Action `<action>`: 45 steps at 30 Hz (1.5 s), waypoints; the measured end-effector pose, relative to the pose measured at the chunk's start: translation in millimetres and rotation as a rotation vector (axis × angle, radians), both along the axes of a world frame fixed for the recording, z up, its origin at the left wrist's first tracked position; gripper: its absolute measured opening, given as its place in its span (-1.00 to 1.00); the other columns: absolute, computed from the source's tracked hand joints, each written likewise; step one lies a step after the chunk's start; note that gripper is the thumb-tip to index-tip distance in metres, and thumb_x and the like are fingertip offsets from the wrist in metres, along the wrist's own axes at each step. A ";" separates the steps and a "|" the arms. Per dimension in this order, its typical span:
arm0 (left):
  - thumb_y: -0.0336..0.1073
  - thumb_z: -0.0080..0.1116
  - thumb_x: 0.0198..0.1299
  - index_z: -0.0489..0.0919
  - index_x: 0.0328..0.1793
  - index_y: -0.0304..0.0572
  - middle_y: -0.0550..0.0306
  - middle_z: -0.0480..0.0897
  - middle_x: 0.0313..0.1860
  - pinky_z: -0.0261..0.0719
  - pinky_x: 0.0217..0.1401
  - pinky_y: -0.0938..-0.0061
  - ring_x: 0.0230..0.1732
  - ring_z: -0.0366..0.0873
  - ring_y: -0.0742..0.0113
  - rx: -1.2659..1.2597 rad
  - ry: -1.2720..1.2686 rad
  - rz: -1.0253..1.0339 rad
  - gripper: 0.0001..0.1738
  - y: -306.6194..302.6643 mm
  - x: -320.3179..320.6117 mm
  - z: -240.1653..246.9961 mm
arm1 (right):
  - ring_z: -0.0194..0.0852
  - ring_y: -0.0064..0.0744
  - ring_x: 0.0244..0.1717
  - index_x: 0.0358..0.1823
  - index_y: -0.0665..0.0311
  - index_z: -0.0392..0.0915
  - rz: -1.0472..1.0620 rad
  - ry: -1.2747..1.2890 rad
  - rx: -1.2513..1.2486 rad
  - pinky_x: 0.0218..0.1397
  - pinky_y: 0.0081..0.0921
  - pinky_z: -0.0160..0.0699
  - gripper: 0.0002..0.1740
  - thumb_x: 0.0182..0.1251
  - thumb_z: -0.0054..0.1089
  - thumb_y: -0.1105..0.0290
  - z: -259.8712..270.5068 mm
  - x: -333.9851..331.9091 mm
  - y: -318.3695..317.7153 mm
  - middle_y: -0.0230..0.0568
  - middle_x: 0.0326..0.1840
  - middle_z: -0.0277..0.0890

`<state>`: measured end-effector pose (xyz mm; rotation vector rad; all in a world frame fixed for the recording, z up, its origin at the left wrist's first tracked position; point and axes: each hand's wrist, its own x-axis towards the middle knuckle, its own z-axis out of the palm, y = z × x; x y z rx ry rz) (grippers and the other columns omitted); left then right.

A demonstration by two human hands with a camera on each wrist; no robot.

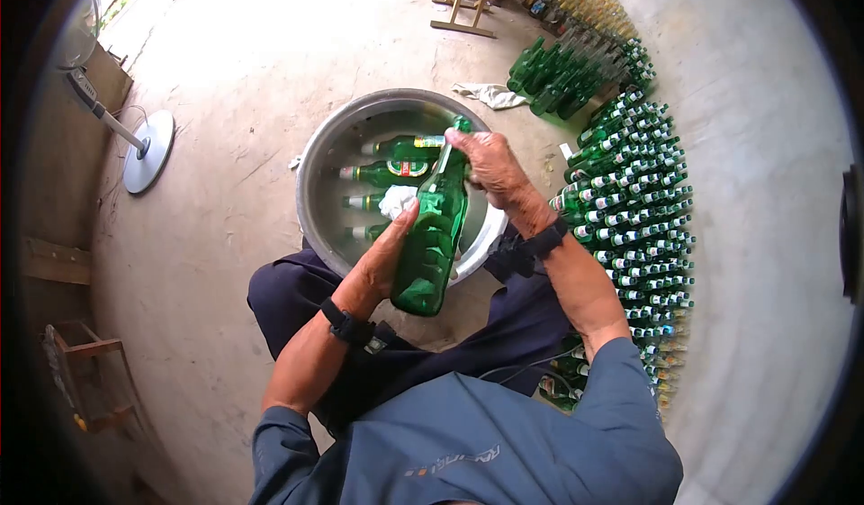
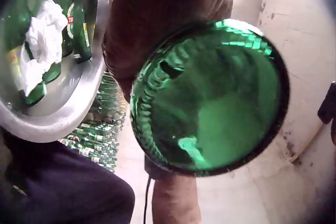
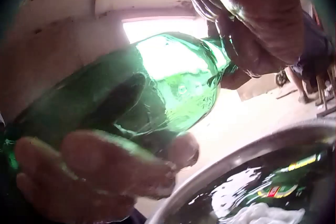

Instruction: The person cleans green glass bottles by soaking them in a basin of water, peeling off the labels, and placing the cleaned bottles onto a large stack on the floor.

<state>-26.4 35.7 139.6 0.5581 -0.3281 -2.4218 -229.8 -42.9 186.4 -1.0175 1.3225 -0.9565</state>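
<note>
A green glass bottle [image 1: 429,244] without a label is tilted above the metal basin, its base toward the person. My left hand [image 1: 382,257] grips the body; in the right wrist view its fingers [image 3: 115,166] curl round the glass. With curled fingers my right hand [image 1: 493,167] holds the neck near the mouth. The round base of the bottle [image 2: 210,103] fills the middle of the left wrist view. Below, several labelled green bottles [image 1: 387,174] lie in water in the basin [image 1: 310,181]. A crumpled white cloth [image 1: 396,202] rests on them.
Rows of green bottles [image 1: 630,208] stand along the right wall, with unlabelled ones [image 1: 553,73] farther back. A pale rag [image 1: 490,95] lies on the floor behind the basin. At left are a fan's round base [image 1: 148,152] and a wooden frame [image 1: 90,347]. A stool [image 1: 463,14] stands at the back.
</note>
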 end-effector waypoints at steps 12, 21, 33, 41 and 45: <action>0.15 -0.04 0.54 0.31 0.46 -0.25 -0.19 0.66 0.13 0.78 -0.12 0.19 -0.07 0.76 0.05 -0.105 -0.168 -0.055 -0.34 -1.2 6.3 -14.5 | 0.09 -0.76 -0.75 -0.47 0.19 0.50 -0.305 0.212 -0.332 -0.72 -0.63 -0.02 -0.57 0.46 0.34 0.07 63.8 -66.3 -5.8 -0.59 -0.65 0.28; 0.08 0.10 0.46 0.35 0.41 -0.35 -0.09 0.66 0.13 0.72 0.02 0.31 -0.01 0.73 0.16 -0.230 -0.360 0.007 -0.33 -4.1 -1.4 -13.9 | 0.16 -0.75 -0.73 -0.42 0.19 0.46 -0.482 0.083 -0.358 -0.75 -0.67 0.01 -0.57 0.41 0.41 0.06 59.6 -112.2 -10.2 -0.58 -0.62 0.27; 0.00 0.32 0.39 0.58 0.08 -0.32 0.15 0.68 -0.21 0.62 -0.11 0.49 -0.17 0.64 0.44 -0.690 -0.475 -0.742 -0.52 56.5 -20.9 -10.0 | 0.29 -0.27 -0.60 -0.50 0.44 0.57 -0.508 0.780 -0.633 -0.39 -0.21 0.40 -0.42 0.40 0.33 -0.02 63.2 -140.4 8.7 0.04 -0.63 0.50; -0.17 0.31 0.40 0.54 0.23 -0.37 0.00 0.75 -0.06 0.61 0.16 0.35 0.00 0.68 0.28 -0.915 -0.336 -0.884 -0.54 116.2 -33.5 -8.6 | 0.35 -0.51 -0.71 -0.59 0.31 0.41 -0.479 0.654 -0.593 -0.60 -0.43 0.33 -0.38 0.36 0.37 -0.07 83.1 -172.5 32.0 -0.22 -0.75 0.38; -0.17 0.30 0.32 0.56 0.23 -0.25 -0.14 0.76 -0.26 0.70 -0.08 0.16 -0.19 0.76 -0.11 -1.295 -0.554 -0.895 -0.55 139.6 -50.3 1.7 | 0.37 -0.61 -0.73 -0.54 0.23 0.38 -0.533 0.599 -0.473 -0.68 -0.61 0.31 -0.39 0.33 0.40 -0.13 102.3 -182.4 45.0 -0.28 -0.70 0.46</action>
